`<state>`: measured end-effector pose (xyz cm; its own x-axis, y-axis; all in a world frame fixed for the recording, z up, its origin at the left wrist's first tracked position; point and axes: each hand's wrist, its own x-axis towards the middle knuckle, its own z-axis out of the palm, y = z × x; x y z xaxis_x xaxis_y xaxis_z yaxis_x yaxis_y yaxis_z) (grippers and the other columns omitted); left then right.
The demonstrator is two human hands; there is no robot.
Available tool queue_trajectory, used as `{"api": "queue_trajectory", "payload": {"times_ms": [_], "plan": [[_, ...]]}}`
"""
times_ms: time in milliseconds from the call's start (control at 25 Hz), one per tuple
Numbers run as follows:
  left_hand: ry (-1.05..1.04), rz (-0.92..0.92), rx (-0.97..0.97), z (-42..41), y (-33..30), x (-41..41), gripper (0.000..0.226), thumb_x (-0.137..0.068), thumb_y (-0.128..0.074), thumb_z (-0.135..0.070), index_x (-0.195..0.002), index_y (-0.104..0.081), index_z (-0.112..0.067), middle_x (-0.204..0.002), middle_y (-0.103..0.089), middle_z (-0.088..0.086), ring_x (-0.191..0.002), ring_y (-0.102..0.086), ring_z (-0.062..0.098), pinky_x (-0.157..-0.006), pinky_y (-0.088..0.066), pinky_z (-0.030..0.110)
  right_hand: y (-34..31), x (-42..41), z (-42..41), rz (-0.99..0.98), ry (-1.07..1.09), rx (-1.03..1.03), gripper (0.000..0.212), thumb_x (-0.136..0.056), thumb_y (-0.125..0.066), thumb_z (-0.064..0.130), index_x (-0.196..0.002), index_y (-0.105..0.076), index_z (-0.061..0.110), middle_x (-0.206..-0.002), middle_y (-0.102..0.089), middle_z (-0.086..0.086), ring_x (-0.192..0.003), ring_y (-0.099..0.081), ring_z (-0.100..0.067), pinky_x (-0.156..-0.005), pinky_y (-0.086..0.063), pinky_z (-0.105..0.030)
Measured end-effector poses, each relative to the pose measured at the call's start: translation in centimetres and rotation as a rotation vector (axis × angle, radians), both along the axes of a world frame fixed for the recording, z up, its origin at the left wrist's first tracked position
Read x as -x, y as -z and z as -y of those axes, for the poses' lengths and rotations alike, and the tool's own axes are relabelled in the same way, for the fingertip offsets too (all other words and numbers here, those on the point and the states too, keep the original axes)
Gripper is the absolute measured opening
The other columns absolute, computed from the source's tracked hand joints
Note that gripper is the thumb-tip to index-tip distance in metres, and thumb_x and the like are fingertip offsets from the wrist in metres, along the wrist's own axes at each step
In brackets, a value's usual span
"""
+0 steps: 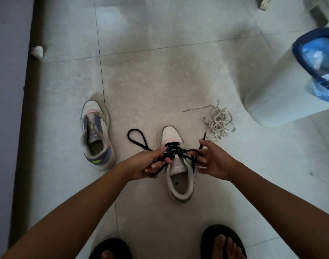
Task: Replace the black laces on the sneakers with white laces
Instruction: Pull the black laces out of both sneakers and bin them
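Head view, landmark = laced sneaker [179,171], standing on the tile floor [150,81] at centre, toe pointing away from the person. Black lace [175,153] criss-crosses its eyelets over the tongue; one loop of it lies on floor to the sneaker's left, a loose end sticks out to the right. Left hand [147,163] at sneaker's left edge, fingers curled & pinching lace strands. Right hand [212,161] at the right edge, thumb + fingers curled on lace there, index finger raised. Second sneaker [97,134] w/o lace stands well left of it. White laces [219,121] in a tangled pile right of & beyond the toe. Bin w/ blue liner [298,75] far right, beyond the pile. Black sandals [222,242] w/ feet near bottom edge, on the heel side.
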<state>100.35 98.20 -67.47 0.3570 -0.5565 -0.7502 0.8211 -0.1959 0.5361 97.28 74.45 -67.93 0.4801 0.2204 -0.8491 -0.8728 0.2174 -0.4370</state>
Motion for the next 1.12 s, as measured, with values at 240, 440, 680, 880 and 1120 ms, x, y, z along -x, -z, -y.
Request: {"api": "queue_trajectory", "payload": {"times_ms": [240,440,680,880,1120], "plan": [[-0.881,-0.167,0.307,-3.1,0.6,-0.1,0.028,-0.075,-0.051,-0.019,-0.049,-0.060,-0.012,-0.058,-0.060,0.003,-0.059,-0.060,0.016,-0.069,-0.057,0.031,0.5,0.3,2.2,0.048,0.658,-0.118,0.043,-0.084,-0.058,0.037,-0.048,-0.051,0.015,-0.040,-0.037,0.001,-0.063,-0.046,-0.016,-0.073,-0.045,-0.032],[-0.432,-0.217,0.177,-4.5,-0.1,0.8,0.048,-0.094,-0.040,-0.042,-0.085,-0.068,-0.003,-0.043,-0.043,0.000,-0.024,-0.027,0.009,-0.037,-0.036,0.018,0.0,1.4,1.7,-0.012,0.230,-0.058,0.056,-0.093,-0.043,0.050,-0.063,-0.066,0.009,-0.030,-0.023,0.002,-0.046,-0.046,-0.014,-0.076,-0.046,-0.031],[-0.914,-0.077,0.295,-2.9,-1.6,-0.9,0.044,-0.092,-0.044,-0.016,-0.057,-0.070,-0.007,-0.079,-0.073,0.011,-0.076,-0.072,0.018,-0.066,-0.059,0.024,-3.2,-1.4,3.1,0.253,0.825,-0.266,0.009,-0.059,-0.064,0.012,-0.055,-0.056,0.012,-0.047,-0.042,-0.001,-0.058,-0.049,-0.017,-0.070,-0.050,-0.030],[-0.814,-0.306,0.305,-4.5,-2.1,0.7,0.025,-0.073,-0.049,-0.018,-0.061,-0.066,-0.003,-0.073,-0.069,0.013,-0.036,-0.053,0.005,-0.027,-0.026,0.008,-3.7,-0.5,3.8,0.120,0.553,-0.209,0.035,-0.078,-0.056,0.037,-0.095,-0.067,0.009,-0.031,-0.026,0.003,-0.037,-0.038,-0.007,-0.039,-0.041,-0.014],[-0.924,0.131,0.144,-4.2,-3.7,-2.6,0.050,-0.100,-0.036,-0.023,-0.061,-0.066,-0.017,-0.095,-0.073,-0.003,-0.076,-0.069,0.005,-0.052,-0.051,0.016,-5.5,-3.2,4.6,0.493,0.830,0.077,0.014,-0.094,-0.052,0.027,-0.098,-0.064,0.022,-0.054,-0.054,0.002,-0.061,-0.061,-0.011,-0.068,-0.054,-0.023]]}}
